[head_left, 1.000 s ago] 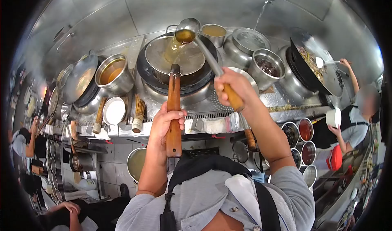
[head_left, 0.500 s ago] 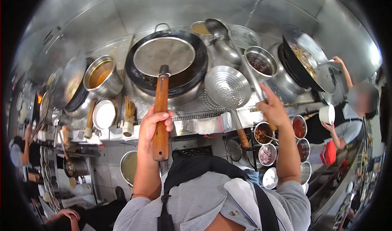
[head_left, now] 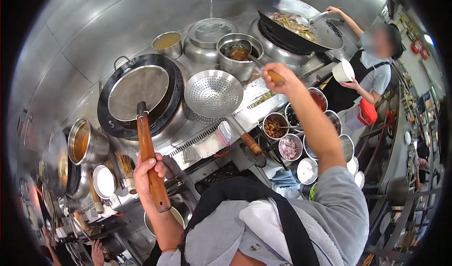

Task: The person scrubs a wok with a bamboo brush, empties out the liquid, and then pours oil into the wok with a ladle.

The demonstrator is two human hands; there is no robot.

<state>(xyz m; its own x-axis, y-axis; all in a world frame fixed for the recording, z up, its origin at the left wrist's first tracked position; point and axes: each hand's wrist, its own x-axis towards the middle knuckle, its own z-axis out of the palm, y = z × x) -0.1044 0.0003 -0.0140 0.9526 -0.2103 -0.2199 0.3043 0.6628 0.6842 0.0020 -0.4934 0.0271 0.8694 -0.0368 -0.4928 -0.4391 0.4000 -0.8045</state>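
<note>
My left hand (head_left: 147,173) is closed around the wooden handle of a round fine-mesh strainer (head_left: 139,93). The mesh is over a dark wok (head_left: 109,124), whose inside is mostly hidden beneath it. My right hand (head_left: 281,78) grips the wooden end of a ladle (head_left: 254,62). The ladle's bowl is inside a steel pot (head_left: 234,70) and shows brownish liquid. Between my arms a perforated skimmer (head_left: 213,93) lies on the stove top, its wooden handle pointing toward me.
At right, another person's hand (head_left: 333,10) works a second wok (head_left: 301,35) of food. Steel bowls with chopped onion (head_left: 288,149) and brown bits (head_left: 273,127) stand below my right arm. Left are a pot of amber liquid (head_left: 83,142), a white bowl (head_left: 104,182) and brushes (head_left: 126,166).
The view has turned to the right. My right hand has brought the ladle from the skimmer's side into the steel pot. My left hand still holds the strainer over the wok.
</note>
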